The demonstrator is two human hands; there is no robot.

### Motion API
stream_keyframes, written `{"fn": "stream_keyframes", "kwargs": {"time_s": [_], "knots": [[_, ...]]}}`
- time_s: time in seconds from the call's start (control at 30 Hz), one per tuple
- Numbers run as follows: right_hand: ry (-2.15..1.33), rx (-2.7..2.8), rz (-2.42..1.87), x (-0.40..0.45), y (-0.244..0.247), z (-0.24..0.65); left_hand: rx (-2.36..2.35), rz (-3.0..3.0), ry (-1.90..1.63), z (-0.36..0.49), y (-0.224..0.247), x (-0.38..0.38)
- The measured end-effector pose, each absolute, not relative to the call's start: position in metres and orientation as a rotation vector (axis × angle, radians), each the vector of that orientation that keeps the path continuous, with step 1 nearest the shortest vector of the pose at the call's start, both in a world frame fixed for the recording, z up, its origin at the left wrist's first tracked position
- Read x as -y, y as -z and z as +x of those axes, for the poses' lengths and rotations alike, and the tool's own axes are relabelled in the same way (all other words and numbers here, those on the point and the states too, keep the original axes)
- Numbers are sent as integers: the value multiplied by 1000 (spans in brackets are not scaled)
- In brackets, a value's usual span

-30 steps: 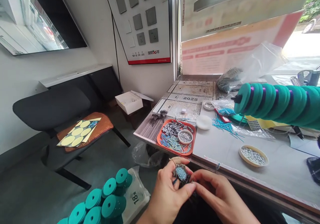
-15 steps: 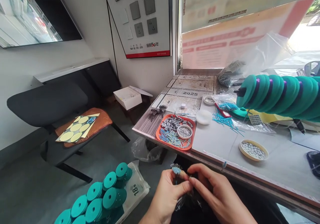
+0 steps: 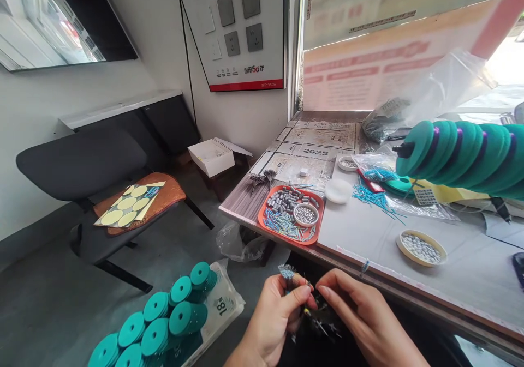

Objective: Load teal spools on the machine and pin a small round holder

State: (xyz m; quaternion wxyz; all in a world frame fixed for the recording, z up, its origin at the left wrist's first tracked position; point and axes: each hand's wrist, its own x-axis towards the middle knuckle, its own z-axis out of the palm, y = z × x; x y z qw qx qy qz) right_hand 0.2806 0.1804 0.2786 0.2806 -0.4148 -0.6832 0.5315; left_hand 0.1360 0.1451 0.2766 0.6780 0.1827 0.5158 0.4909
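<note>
Below the table's front edge, my left hand (image 3: 273, 315) is closed on a small bunch of pieces with blue tips (image 3: 287, 272), the tips standing up above its fingers. Close to its right is my right hand (image 3: 360, 312), thumb and forefinger pinched together; what they hold, if anything, is too small to tell. Thin dark pieces (image 3: 323, 323) hang under and between both hands, one with a yellow spot. An orange tray (image 3: 322, 224) on the table carries grey cylinders, small blue pieces and a round dish of metal beads (image 3: 305, 214).
A dish of pale pieces (image 3: 421, 248), loose blue sticks (image 3: 370, 194) and a white round lid (image 3: 338, 191) lie on the table (image 3: 360, 236). Teal discs on a rod (image 3: 458, 151) jut in from the right. Teal rolls (image 3: 155, 337) and a chair (image 3: 94, 247) stand left.
My right hand has moved slightly right, opening a small gap from my left hand. The hanging dark pieces have shifted, and a yellow spot now shows. The view has shifted a little.
</note>
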Motion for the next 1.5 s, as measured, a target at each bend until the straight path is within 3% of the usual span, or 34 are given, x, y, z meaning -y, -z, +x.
{"fn": "stream_keyframes", "kwargs": {"time_s": [0.5, 0.7, 1.03, 1.5], "knots": [[-526, 2116, -996, -167, -261, 290, -1007, 381, -964, 133, -270, -142], [-262, 2130, -788, -167, -253, 287, -1437, 811, -1110, 135, -275, -139], [-223, 2249, -842, -165, -260, 285, -1828, 1342, -963, 138, -279, -134], [-188, 2262, -856, -165, -260, 284, -1905, 1678, -1077, 138, -270, -131]]}}
